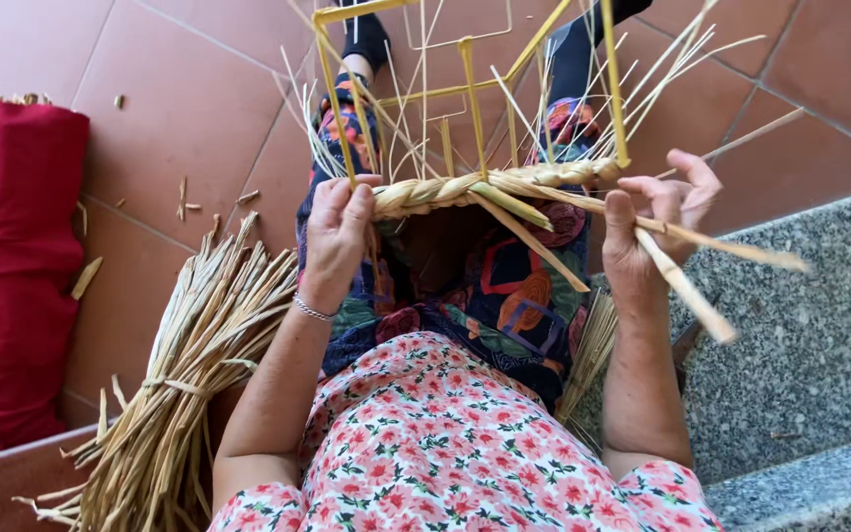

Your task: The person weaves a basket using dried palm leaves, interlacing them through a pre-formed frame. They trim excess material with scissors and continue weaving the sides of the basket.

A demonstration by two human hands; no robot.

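Between left hand (335, 232) clamped on the straw braid (465, 187) and right hand (647, 232) pinching its loose strands (701, 271).

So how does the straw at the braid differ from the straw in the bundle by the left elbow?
The braided straw is twisted into one thick rope running sideways between the left hand and right hand; the loose bundle lies straight and unworked on the tiled floor. The braid is gripped by the fingers of both hands; the bundle is untouched. The braid hangs on a yellow wire frame; the bundle rests flat. Both are the same pale dried stalks.
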